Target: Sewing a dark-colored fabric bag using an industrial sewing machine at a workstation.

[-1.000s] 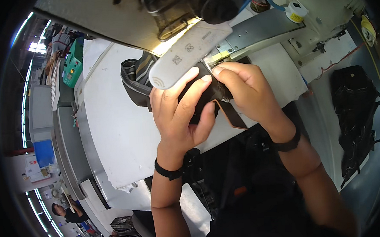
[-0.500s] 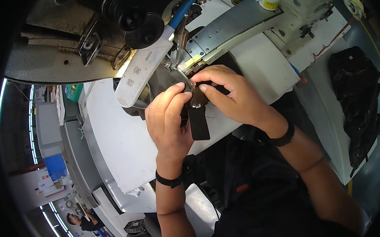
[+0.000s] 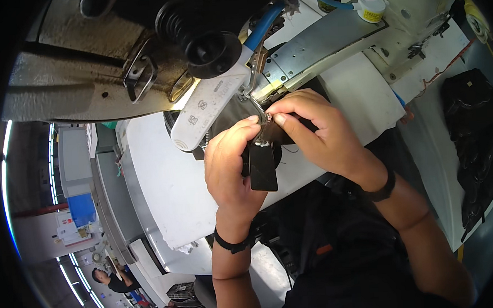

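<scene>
A dark fabric piece [image 3: 230, 118] with a metal zipper [image 3: 256, 103] lies under the sewing machine's presser area. My left hand [image 3: 227, 160] is closed, its fingertips pressing on the fabric beside the zipper. My right hand [image 3: 326, 130] pinches the zipper's near end between thumb and index finger, where a small coppery metal bit shows. Between the hands a flat black strap tab [image 3: 263, 167] hangs toward me over the white work surface. The fabric under my fingers is partly hidden.
The machine's large head [image 3: 70, 90] fills the upper left, with a white lamp arm [image 3: 210, 108] close above the fabric. A metal machine bed [image 3: 329, 35] runs to the upper right. Black material [image 3: 471, 142] lies at the right. Another person [image 3: 116, 278] sits far off, lower left.
The whole view has shifted, so machine and hands appear farther right and slightly lower. My hands keep nearly the same hold on the fabric and zipper.
</scene>
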A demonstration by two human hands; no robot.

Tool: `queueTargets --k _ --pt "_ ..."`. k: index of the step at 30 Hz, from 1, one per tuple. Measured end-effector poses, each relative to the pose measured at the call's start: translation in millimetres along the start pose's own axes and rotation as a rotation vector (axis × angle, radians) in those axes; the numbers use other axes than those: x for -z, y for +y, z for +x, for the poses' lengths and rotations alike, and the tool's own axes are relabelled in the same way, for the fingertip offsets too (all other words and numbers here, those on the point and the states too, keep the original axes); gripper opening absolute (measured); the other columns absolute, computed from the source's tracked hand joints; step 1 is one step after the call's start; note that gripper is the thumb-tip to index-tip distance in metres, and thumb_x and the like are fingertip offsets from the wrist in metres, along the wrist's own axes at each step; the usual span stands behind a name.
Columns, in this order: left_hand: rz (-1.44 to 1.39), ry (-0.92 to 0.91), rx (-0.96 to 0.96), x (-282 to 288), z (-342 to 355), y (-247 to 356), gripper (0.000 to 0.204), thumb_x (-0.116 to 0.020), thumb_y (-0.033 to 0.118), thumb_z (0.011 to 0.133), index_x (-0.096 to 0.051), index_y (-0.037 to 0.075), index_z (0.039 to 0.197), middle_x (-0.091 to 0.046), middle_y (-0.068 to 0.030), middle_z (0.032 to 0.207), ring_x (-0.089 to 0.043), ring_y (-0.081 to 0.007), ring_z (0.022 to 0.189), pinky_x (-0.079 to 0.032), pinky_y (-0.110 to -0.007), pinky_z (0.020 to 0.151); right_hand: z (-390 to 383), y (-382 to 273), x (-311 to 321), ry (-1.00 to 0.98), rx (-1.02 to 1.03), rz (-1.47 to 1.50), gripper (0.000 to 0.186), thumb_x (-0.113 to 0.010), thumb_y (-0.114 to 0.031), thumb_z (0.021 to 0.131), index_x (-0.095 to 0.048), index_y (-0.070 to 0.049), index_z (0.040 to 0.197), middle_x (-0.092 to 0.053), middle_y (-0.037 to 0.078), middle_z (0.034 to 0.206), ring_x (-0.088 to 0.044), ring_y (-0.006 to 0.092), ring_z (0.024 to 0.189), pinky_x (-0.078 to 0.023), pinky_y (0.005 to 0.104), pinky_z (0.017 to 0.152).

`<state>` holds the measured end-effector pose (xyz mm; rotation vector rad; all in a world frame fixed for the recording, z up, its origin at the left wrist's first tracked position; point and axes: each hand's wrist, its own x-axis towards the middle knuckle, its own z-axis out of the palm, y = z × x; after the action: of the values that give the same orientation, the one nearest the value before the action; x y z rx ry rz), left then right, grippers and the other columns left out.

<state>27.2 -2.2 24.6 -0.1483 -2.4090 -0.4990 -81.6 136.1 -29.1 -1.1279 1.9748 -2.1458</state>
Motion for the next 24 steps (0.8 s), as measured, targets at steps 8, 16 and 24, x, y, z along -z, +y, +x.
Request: queueTargets --k 8,16,24 --pt "-0.038 0.083 0.134 -8 1 -5 0.037 -0.080 0.001 0.082 -0.066 0.002 0.117 -0.074 -0.0128 0.114 -0.071 -0.0290 0.102 -0.053 -0.037 0.092 4 -4 -15 0.163 0.091 -0.172 0.012 -0.065 -0.002 0.091 -0.070 -0.001 0.102 -0.072 0.011 0.095 -0.066 0.0300 0.089 -0.052 0.0402 0.081" --pt "-0.076 0.089 0.281 -10 2 -7 0.027 -0.077 -0.001 0.089 -0.070 -0.002 0.115 -0.074 -0.0127 0.116 -0.070 -0.0216 0.104 -0.052 -0.033 0.096 11 -4 -20 0.233 0.253 -0.475 0.013 -0.069 -0.004 0.088 -0.068 -0.008 0.100 -0.068 0.004 0.087 -0.063 0.0234 0.082 -0.046 0.0373 0.073" --pt "-0.092 0.096 0.185 -16 4 -1 0.045 -0.089 0.012 0.080 -0.066 0.001 0.117 -0.069 -0.0166 0.120 -0.068 -0.0314 0.108 -0.054 -0.039 0.094 -7 8 -11 0.158 0.133 -0.348 0.016 -0.066 -0.008 0.092 -0.068 -0.006 0.108 -0.071 0.009 0.099 -0.065 0.0296 0.092 -0.049 0.0421 0.084"
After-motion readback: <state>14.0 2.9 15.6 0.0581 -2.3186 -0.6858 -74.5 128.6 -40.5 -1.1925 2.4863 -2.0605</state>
